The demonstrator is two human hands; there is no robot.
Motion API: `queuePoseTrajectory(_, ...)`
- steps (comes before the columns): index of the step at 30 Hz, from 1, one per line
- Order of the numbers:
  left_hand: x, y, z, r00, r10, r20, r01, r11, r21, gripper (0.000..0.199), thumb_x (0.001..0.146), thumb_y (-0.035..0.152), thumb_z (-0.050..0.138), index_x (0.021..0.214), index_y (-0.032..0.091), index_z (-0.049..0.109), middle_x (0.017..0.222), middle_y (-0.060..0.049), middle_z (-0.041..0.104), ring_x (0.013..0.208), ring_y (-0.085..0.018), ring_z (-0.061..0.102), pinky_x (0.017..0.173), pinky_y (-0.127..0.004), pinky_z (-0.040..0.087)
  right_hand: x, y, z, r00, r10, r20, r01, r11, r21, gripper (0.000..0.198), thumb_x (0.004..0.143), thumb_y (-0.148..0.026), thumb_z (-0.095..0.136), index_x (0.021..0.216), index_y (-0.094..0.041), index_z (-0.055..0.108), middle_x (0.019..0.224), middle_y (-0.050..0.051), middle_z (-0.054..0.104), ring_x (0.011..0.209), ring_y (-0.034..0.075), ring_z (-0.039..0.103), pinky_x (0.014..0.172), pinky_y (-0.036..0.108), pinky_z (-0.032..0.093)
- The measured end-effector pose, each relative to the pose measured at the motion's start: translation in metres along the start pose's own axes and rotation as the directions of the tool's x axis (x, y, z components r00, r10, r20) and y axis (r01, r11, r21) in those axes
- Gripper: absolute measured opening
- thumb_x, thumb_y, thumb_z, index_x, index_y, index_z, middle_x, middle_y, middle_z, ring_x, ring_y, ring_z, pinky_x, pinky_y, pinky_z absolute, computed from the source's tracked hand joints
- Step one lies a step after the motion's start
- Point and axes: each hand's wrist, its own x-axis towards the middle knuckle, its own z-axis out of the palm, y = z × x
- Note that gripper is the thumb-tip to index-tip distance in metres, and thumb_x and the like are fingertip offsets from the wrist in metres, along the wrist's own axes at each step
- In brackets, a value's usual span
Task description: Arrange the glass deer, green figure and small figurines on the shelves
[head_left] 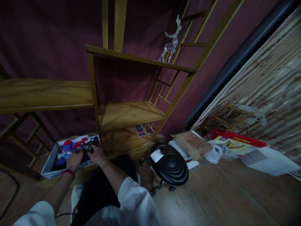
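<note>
A white open box (49, 165) stands low at the left, holding several small red, blue, purple and dark round pieces too blurred to name. My left hand (74, 160), with a red bracelet at the wrist, reaches over the box's near side, its fingers bent down among the pieces. Close beside it, my right hand (96, 153) wears a thin metal bracelet and reaches in at the right end. Its fingers are curled at some dark greenish pieces (87, 146). What either hand grips is hidden or too small to make out.
Wooden shelving (131, 113) rises in front against a dark red wall, with a clear deer figurine (172, 44) on an upper shelf. A black wheeled stool (172, 168) stands right of my legs. Further right are flat boards (191, 144), a plastic bag (213, 153) and a red-edged box (237, 142).
</note>
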Motion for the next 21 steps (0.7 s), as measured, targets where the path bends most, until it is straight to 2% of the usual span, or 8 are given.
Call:
queuePoseTrajectory(4,-0.004,0.002,-0.001,0.999,0.031,0.028,-0.032,0.999,0.036,0.042,0.079,0.041,0.031,0.093,0.014,0.060,0.097,-0.018,0.064,0.091,-0.031,0.060,0.073,-0.037,0.044,-0.001,0.003,0.003,0.998,-0.063,0.014,0.064,0.997,-0.043,0.043,0.066,-0.009,0.056,0.107,-0.018,0.061,0.111,0.005,0.060,0.113,0.022,0.046,0.098,0.029,0.031)
queuePoseTrajectory(9,-0.007,0.003,-0.001,0.998,0.062,-0.005,-0.062,0.996,0.071,0.045,0.078,0.044,0.033,0.097,0.013,0.059,0.093,-0.017,0.066,0.089,-0.031,0.061,0.071,-0.037,0.045,-0.002,0.004,0.004,0.998,-0.053,0.017,0.054,0.997,-0.052,0.048,0.066,-0.008,0.056,0.112,-0.020,0.058,0.113,0.003,0.060,0.117,0.021,0.043,0.104,0.029,0.025)
queuePoseTrajectory(15,-0.015,0.009,-0.005,0.999,0.031,0.018,-0.033,0.994,0.108,0.046,0.078,0.041,0.034,0.103,0.011,0.058,0.098,-0.018,0.065,0.092,-0.032,0.060,0.074,-0.038,0.045,-0.005,0.008,0.005,0.994,-0.082,0.079,0.099,0.963,-0.252,0.049,0.073,-0.019,0.054,0.121,-0.011,0.050,0.125,0.009,0.051,0.126,0.019,0.032,0.105,0.029,0.026)
queuePoseTrajectory(19,-0.015,0.008,-0.004,0.999,0.028,0.032,-0.031,0.993,0.111,0.044,0.077,0.039,0.036,0.103,0.011,0.059,0.097,-0.017,0.066,0.091,-0.031,0.061,0.073,-0.037,0.046,-0.006,0.010,0.008,0.991,-0.109,0.079,0.128,0.939,-0.319,0.047,0.075,-0.021,0.051,0.121,-0.010,0.049,0.124,0.009,0.052,0.126,0.017,0.032,0.106,0.027,0.026)
queuePoseTrajectory(21,-0.013,0.004,-0.002,0.999,0.049,-0.021,-0.047,0.994,0.097,0.044,0.075,0.040,0.040,0.101,0.011,0.060,0.092,-0.017,0.067,0.086,-0.030,0.063,0.070,-0.036,0.047,-0.008,0.010,0.011,0.989,-0.135,0.063,0.149,0.933,-0.328,0.048,0.075,-0.021,0.051,0.122,-0.009,0.048,0.125,0.010,0.050,0.127,0.016,0.030,0.106,0.025,0.025)
